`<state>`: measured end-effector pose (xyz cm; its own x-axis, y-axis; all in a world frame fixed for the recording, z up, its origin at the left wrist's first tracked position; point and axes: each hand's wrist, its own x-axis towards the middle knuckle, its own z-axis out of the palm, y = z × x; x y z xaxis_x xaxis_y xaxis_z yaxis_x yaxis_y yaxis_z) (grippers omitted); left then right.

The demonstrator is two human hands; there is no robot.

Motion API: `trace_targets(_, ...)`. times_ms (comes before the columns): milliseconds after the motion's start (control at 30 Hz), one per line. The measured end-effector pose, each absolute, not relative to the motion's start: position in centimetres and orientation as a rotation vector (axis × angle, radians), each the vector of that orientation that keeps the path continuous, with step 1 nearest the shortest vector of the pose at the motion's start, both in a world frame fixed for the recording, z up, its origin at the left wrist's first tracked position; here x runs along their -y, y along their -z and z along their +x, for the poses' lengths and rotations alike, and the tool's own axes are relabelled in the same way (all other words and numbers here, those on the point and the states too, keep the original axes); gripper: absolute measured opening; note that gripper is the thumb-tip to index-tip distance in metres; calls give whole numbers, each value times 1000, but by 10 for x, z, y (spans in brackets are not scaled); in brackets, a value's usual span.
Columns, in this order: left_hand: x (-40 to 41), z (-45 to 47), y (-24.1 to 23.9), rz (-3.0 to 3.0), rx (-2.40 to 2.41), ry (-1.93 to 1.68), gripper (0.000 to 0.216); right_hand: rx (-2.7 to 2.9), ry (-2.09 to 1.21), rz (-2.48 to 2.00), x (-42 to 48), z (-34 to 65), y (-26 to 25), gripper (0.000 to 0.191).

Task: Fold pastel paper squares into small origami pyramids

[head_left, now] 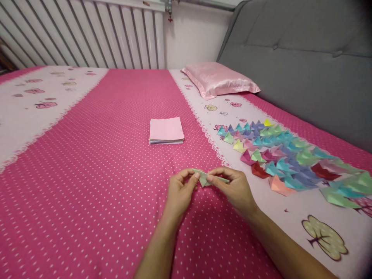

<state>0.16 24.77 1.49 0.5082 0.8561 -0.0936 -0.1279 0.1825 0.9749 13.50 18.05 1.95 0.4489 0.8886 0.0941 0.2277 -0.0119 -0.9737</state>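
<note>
1. Head cam: I see part-folded green paper (204,179) over pink bedspread (101,162), approx. mid-frame.
2. L hand (180,190) & R hand (237,190) both pinch it; uneven thumb pressure could skew the crease, imo.
3. Paper stack (166,129) beyond; paper boats (292,159) off right: R forearm sweep might topple some.

A bed with a pink-and-white patterned fabric cover (101,186) carries a pink-topped stack of paper sheets (166,129), rows of multicoloured folded-paper boats (306,157) and a shiny pink rectangular pillow (217,78).
</note>
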Motion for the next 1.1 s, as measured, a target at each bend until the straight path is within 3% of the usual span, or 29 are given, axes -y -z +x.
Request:
trace_targets(367,-250,1,-6,1153,-807,-876,16,1099,-800,-1552,-182,130,-20,33)
trace_targets(733,-250,0,-9,1070,-754,-912,17,987,-1029,-1339,-182,131,-21,20)
trace_targets(1100,-250,-2,-8,1092,-735,-891,18,981,-967,-1398,-182,129,-21,21)
